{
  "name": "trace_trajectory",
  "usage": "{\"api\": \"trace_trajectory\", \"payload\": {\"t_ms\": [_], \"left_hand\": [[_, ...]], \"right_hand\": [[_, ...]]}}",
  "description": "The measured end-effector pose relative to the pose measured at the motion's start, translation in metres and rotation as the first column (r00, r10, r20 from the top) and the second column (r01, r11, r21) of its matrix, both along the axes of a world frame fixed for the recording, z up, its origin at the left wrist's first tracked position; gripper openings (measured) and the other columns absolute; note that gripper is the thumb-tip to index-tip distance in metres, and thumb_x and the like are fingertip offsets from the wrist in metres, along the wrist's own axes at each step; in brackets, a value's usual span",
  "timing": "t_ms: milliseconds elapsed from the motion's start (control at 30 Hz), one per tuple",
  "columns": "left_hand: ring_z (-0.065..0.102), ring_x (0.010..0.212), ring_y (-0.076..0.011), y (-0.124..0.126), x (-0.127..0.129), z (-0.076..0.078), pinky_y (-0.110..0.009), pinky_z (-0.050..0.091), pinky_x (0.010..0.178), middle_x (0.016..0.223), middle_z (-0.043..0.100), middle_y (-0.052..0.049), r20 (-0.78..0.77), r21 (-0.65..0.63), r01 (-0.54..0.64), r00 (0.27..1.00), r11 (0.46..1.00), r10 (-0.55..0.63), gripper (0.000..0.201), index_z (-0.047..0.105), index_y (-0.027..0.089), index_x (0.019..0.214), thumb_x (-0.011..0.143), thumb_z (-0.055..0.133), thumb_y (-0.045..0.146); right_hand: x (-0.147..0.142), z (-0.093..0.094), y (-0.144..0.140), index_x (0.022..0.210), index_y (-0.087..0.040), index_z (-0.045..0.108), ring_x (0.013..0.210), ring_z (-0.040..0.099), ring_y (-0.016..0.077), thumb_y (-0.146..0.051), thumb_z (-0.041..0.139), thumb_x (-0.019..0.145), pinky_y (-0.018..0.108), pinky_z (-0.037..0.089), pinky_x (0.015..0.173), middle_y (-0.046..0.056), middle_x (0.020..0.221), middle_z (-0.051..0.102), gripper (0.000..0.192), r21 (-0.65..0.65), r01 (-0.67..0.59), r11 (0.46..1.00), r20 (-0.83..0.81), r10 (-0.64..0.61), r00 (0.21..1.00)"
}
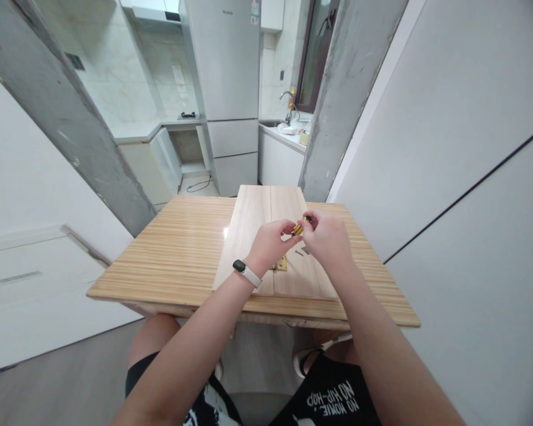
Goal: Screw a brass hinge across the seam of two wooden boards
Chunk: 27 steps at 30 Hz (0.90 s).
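Between my two hands, above the boards, is a short screwdriver [298, 228] with a yellow and black handle. My left hand [275, 239] pinches its lower left end, and a pale band with a dark face is on that wrist. Closed around the black upper end of the handle is my right hand [327, 236]. A brass-coloured hinge [282, 264] lies on the boards below, partly covered by my left hand and wrist. Several loose screws [305, 251] rest just right of the hinge, under my right hand. Two pale wooden boards [252, 213] lie side by side, with a seam between them.
The boards sit on a striped wooden table [173, 248], whose front edge runs above my legs. A white panel wall [462, 148] stands close on the right. Behind are a fridge [231, 65], a counter and a sink tap [288, 103].
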<state>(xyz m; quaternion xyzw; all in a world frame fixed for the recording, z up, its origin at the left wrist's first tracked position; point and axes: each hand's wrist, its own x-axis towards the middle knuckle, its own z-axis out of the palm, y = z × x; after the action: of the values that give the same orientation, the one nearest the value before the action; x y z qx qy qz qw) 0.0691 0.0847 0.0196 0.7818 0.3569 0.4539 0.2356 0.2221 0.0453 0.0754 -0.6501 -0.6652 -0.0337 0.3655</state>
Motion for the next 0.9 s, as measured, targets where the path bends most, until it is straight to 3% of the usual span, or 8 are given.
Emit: {"api": "trace_trajectory", "payload": {"t_ms": [200,367,567,633,733,800,900], "left_hand": [[0.073,0.090,-0.0192,-0.006,0.008,0.002,-0.031,0.059,0.081,0.100,0.080,-0.005,-0.026,0.002,-0.046,0.999,0.999,0.046,0.015,0.077,0.021,0.104,0.092,0.068,0.018],[0.071,0.090,-0.0185,-0.005,0.002,0.006,-0.031,0.057,0.082,0.101,0.079,-0.004,-0.024,-0.010,0.024,0.999,1.000,-0.025,0.019,0.077,0.022,0.108,0.094,0.065,0.016],[0.066,0.094,-0.0204,-0.001,-0.005,0.004,-0.035,0.053,0.090,0.095,0.076,-0.003,-0.025,0.038,0.002,1.000,0.999,-0.001,0.009,0.077,0.023,0.099,0.095,0.073,0.029],[0.064,0.094,-0.0206,0.001,-0.007,0.003,-0.036,0.052,0.090,0.094,0.076,-0.003,-0.034,0.032,0.019,0.999,0.999,-0.017,0.011,0.076,0.023,0.098,0.095,0.073,0.033],[0.063,0.095,-0.0205,0.005,-0.010,0.002,-0.034,0.050,0.088,0.097,0.076,-0.003,-0.046,-0.020,0.039,0.998,0.999,-0.040,0.014,0.077,0.023,0.101,0.094,0.074,0.035],[0.062,0.093,-0.0200,0.008,-0.011,0.002,-0.033,0.049,0.084,0.098,0.076,-0.003,-0.047,-0.061,0.039,0.998,0.997,-0.042,0.015,0.077,0.022,0.100,0.093,0.075,0.035],[0.061,0.090,-0.0188,0.013,-0.012,0.003,-0.031,0.047,0.080,0.095,0.075,-0.003,-0.035,-0.091,0.060,0.997,0.994,-0.064,0.014,0.077,0.020,0.094,0.091,0.075,0.034]], "right_hand": [[-0.016,0.000,-0.008,0.104,-0.017,0.079,0.082,0.073,0.0305,-0.027,0.061,0.095,0.038,0.047,0.070,0.017,0.094,0.081,0.022,0.004,0.111,0.994,0.095,-0.111,0.989],[-0.019,-0.001,-0.010,0.104,-0.018,0.079,0.082,0.074,0.0296,-0.029,0.061,0.096,0.038,0.049,0.071,0.016,0.095,0.081,0.022,0.027,0.079,0.997,0.073,-0.081,0.994],[0.001,0.004,-0.003,0.104,-0.019,0.080,0.084,0.077,0.0262,-0.035,0.072,0.091,0.037,0.058,0.079,0.009,0.092,0.082,0.022,-0.059,-0.170,0.984,-0.198,0.155,0.968],[0.010,0.004,0.000,0.111,-0.019,0.079,0.089,0.078,0.0250,-0.034,0.073,0.090,0.037,0.061,0.082,0.010,0.106,0.082,0.027,-0.079,-0.291,0.953,-0.300,0.256,0.919],[0.021,-0.001,0.007,0.124,-0.021,0.076,0.103,0.078,0.0253,-0.030,0.068,0.092,0.040,0.062,0.093,0.010,0.125,0.079,0.034,-0.069,-0.498,0.865,-0.395,0.434,0.809],[0.027,-0.006,0.012,0.126,-0.023,0.076,0.107,0.077,0.0258,-0.029,0.065,0.094,0.042,0.061,0.098,0.009,0.123,0.080,0.034,-0.053,-0.579,0.813,-0.420,0.508,0.752],[0.031,-0.013,0.019,0.121,-0.024,0.078,0.105,0.077,0.0260,-0.028,0.065,0.093,0.042,0.061,0.097,0.007,0.115,0.082,0.031,-0.026,-0.592,0.805,-0.420,0.529,0.738]]}}
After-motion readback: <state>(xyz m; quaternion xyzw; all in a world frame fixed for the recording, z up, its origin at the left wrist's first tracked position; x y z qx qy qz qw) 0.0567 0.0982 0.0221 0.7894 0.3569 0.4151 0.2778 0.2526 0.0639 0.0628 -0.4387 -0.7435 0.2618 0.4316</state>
